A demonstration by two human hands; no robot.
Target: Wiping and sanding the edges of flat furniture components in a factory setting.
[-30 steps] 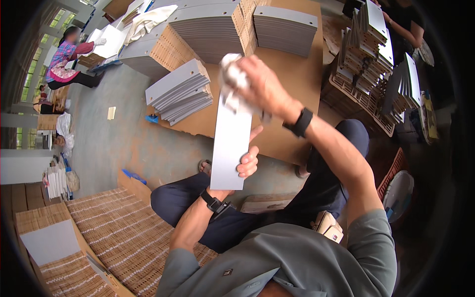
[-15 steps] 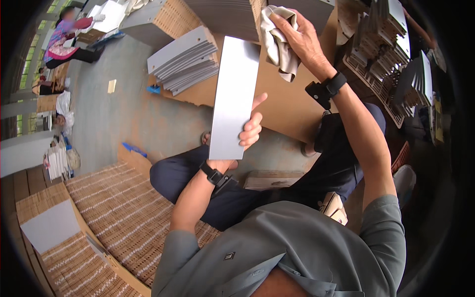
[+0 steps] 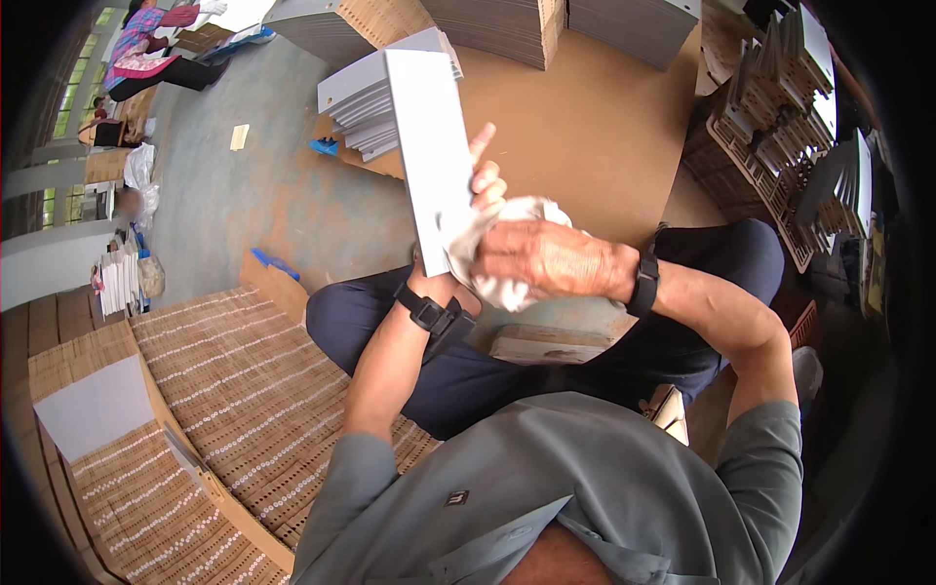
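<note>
A long, flat silver-grey panel (image 3: 427, 136) stands tilted in front of me, gripped along its right side and from behind by my left hand (image 3: 487, 185). The thumb and several fingertips of that hand show past the panel's edge; the rest is hidden. My right hand (image 3: 556, 255) is closed on a crumpled off-white cloth (image 3: 534, 211) and presses it against the panel's lower right part. Just behind the panel, a fanned stack of similar grey panels (image 3: 353, 96) rests on a brown board (image 3: 585, 132).
Tall stacks of panels (image 3: 487, 29) stand along the far side of the board. More panels (image 3: 770, 88) are piled at the far right. Rows of panels with perforated edges (image 3: 253, 390) fill the lower left. Another person (image 3: 146, 49) sits at the upper left.
My right hand has come down and toward me with the cloth, from above the board onto the panel. The panel's top has tilted left, and the view has shifted slightly.
</note>
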